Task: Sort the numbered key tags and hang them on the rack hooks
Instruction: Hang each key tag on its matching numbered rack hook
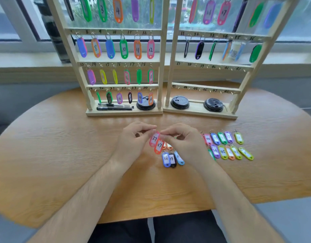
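Item: key tags numbered 37 (154,139), two of them, one pink and one red, overlapping, the pink uppermost. They hang above the desk (63,155) between my hands. My left hand (133,140) pinches their top end from the left, and my right hand (183,141) pinches the same end from the right, fingertips almost meeting.

Just below on the desk: blue tag 38 (166,159), black tag 39 (172,160) and a light-blue tag (179,157), side by side.

Right of my right hand: loose tags (223,151) in two rows.

Beyond my hands: left rack (161,67), hung with tags. The right rack (172,67) has a rail marked 37 to 42 (212,66).

On the rack bases: pens (114,107), black lids (179,102).
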